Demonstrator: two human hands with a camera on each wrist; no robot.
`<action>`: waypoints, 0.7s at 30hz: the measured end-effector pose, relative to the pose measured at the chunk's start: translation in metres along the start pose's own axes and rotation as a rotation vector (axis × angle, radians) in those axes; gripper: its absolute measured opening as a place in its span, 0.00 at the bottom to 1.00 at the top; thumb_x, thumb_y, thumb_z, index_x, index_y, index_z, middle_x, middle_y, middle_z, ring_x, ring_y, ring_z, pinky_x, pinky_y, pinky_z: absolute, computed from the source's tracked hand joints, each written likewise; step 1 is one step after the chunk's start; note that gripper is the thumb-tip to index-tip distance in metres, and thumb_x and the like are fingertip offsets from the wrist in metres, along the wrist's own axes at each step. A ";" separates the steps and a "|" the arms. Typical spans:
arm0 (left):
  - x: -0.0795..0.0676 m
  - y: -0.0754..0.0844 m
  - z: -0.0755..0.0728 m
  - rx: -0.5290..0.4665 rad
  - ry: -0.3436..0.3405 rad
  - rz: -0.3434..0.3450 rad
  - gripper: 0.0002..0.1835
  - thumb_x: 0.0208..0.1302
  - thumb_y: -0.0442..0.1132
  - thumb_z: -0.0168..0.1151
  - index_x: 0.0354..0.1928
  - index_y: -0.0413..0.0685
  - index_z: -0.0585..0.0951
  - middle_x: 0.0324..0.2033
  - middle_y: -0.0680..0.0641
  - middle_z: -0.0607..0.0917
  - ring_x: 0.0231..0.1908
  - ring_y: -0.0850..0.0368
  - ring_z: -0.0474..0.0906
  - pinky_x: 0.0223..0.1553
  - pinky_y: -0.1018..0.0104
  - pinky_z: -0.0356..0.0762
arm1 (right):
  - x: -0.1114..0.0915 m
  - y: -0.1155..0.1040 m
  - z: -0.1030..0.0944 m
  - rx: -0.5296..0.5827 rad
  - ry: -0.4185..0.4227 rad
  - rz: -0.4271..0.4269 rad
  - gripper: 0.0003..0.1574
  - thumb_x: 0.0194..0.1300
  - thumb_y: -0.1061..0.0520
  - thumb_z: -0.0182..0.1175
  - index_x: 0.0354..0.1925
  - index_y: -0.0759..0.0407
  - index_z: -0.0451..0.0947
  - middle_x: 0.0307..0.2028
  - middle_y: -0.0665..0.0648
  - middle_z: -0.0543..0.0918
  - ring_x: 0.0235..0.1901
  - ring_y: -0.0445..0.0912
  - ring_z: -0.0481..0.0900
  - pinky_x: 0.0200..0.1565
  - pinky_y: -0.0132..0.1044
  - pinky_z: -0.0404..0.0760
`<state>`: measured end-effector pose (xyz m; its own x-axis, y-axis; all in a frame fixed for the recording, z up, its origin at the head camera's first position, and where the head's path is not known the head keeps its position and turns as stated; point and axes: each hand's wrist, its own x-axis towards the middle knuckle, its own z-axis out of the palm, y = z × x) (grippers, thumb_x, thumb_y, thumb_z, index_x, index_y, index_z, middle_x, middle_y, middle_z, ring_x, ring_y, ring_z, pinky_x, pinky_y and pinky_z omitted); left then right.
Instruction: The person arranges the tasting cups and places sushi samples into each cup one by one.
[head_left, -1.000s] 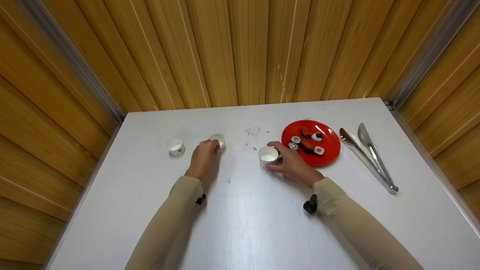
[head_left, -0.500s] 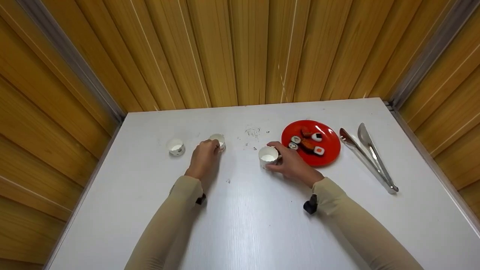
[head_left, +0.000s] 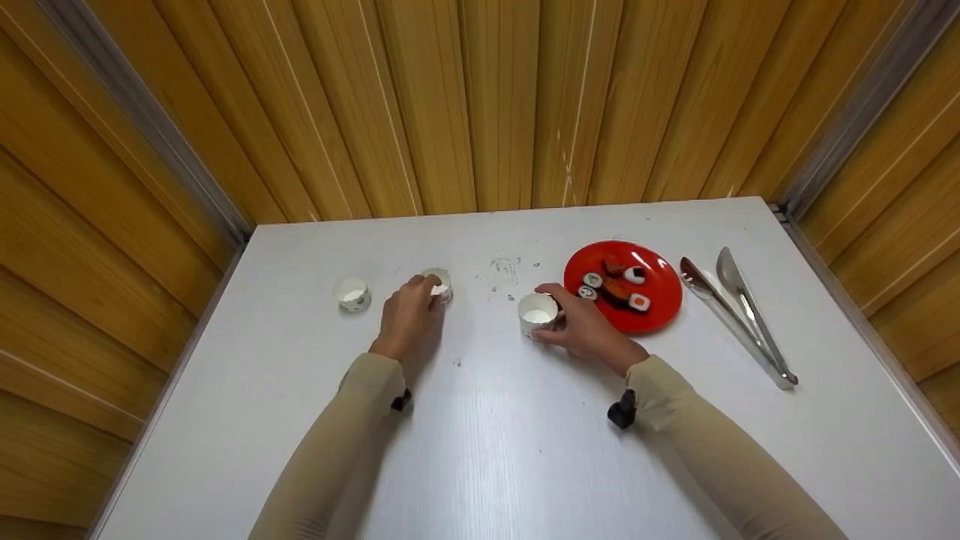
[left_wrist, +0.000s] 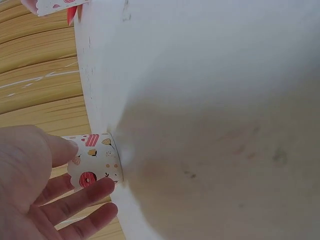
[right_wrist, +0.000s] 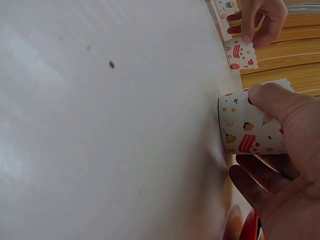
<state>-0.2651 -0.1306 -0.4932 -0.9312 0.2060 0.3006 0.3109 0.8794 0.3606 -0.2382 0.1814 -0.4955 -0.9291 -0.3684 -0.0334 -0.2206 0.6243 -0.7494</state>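
White flat table (head_left: pixel 480 442), red round plate (head_left: pixel 665 291) at right; near it, the right hand (head_left: pixel 589 324) grips a white printed paper cup (right_wrist: pixel 237 122), the left hand (head_left: pixel 407 311) apparently pinches a matching paper cup (left_wrist: pixel 102 159); squeezing too hard could buckle either

— State the type of place.
— Appears to be a small booth (head_left: pixel 435 112); cannot be settled as lab or workshop.
— Cite the grounds.
— Walled at back and both sides with wood-grain panels (head_left: pixel 67 300), joined at the corners by grey posts (head_left: pixel 139 112); filled nearly wall to wall by one white table (head_left: pixel 480 450), marked with dark scuffs (head_left: pixel 506 265).
— List any kitchenware.
— Includes a red plate (head_left: pixel 662 294), tongs (head_left: pixel 756 313) and printed cups (head_left: pixel 538 309).
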 end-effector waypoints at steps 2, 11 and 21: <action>0.000 0.001 -0.001 -0.012 0.017 0.005 0.17 0.70 0.35 0.67 0.59 0.44 0.80 0.53 0.40 0.84 0.44 0.43 0.86 0.43 0.52 0.84 | 0.000 0.000 0.000 0.001 0.002 -0.002 0.47 0.62 0.51 0.76 0.72 0.51 0.63 0.60 0.58 0.78 0.55 0.53 0.76 0.61 0.51 0.76; 0.001 0.008 -0.003 -0.040 0.174 0.129 0.16 0.71 0.33 0.63 0.59 0.44 0.80 0.55 0.42 0.82 0.34 0.51 0.82 0.34 0.55 0.83 | 0.000 0.002 0.000 -0.002 0.002 -0.003 0.47 0.62 0.51 0.76 0.72 0.51 0.63 0.61 0.57 0.78 0.54 0.53 0.76 0.61 0.50 0.76; 0.000 0.037 -0.004 -0.129 0.246 0.265 0.10 0.71 0.31 0.62 0.52 0.45 0.82 0.51 0.46 0.83 0.29 0.58 0.80 0.29 0.65 0.80 | 0.001 0.001 0.000 0.002 0.009 -0.002 0.47 0.62 0.51 0.76 0.72 0.52 0.63 0.61 0.56 0.78 0.55 0.53 0.76 0.62 0.51 0.75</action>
<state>-0.2523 -0.0995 -0.4763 -0.7470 0.2961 0.5952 0.5706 0.7451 0.3454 -0.2393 0.1820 -0.4964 -0.9313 -0.3633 -0.0261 -0.2217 0.6223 -0.7508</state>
